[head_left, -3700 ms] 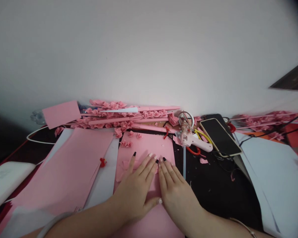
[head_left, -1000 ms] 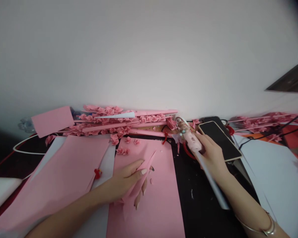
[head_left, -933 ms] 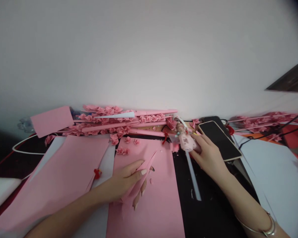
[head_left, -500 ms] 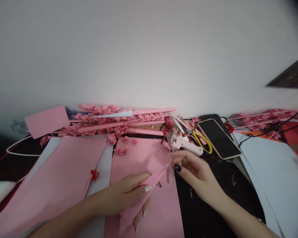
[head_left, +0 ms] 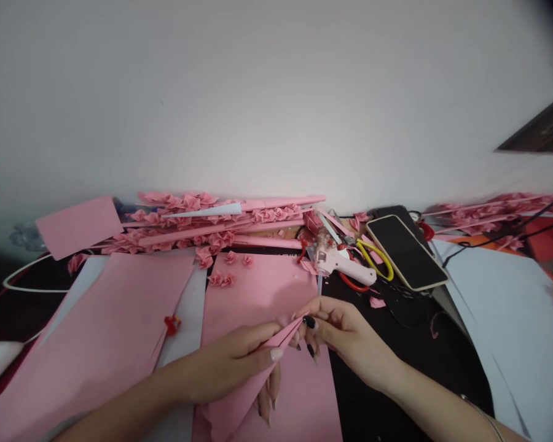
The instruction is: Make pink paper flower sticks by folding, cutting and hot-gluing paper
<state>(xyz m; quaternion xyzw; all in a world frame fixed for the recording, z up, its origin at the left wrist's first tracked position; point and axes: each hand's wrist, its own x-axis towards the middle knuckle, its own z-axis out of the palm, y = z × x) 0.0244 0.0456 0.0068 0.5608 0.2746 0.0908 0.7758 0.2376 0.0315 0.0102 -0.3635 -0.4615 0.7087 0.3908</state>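
Between my hands is a piece of folded pink paper (head_left: 246, 399), rolled into a narrow cone whose tip points up and to the right. My left hand (head_left: 233, 359) grips its middle, thumb on top and fingers curled underneath. At the tip, my right hand (head_left: 341, 325) pinches the paper between thumb and fingers. Both hands are above a flat pink sheet (head_left: 317, 393). Several small pink paper flowers (head_left: 228, 279) lie on that sheet's far left part.
Behind lie pink paper flower stems (head_left: 184, 236), a pale pink glue gun (head_left: 345, 264), yellow-handled scissors (head_left: 380, 261) and a phone (head_left: 406, 252). Pink sheets (head_left: 115, 319) with a red clip (head_left: 171, 324) are left; white sheets (head_left: 511, 307) are right. A wall (head_left: 276, 110) rises behind.
My right hand has moved left and down and now pinches the cone's tip, which it was apart from before. My left hand keeps its hold. The view has shifted slightly.
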